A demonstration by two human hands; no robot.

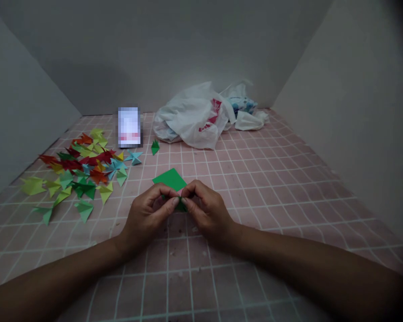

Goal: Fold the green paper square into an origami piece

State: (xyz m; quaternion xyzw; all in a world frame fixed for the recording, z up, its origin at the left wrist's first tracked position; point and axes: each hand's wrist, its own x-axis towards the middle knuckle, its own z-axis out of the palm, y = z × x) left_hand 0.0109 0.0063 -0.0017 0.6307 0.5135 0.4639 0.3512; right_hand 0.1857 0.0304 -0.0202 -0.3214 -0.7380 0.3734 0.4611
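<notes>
My left hand (147, 214) and my right hand (206, 210) meet at the middle of the pink checked tabletop (255, 188). Both pinch a small folded piece of green paper (180, 205) between thumbs and fingertips; most of it is hidden by the fingers. Just beyond the fingertips a stack of flat green paper squares (169, 179) lies on the table. A lone folded green piece (155, 146) stands farther back.
A heap of several folded paper pieces (82, 172) in red, yellow, green, blue and orange spreads over the left side. A blurred upright card (129, 127) stands at the back. White plastic bags (198, 116) lie at the back centre. Grey walls enclose the table.
</notes>
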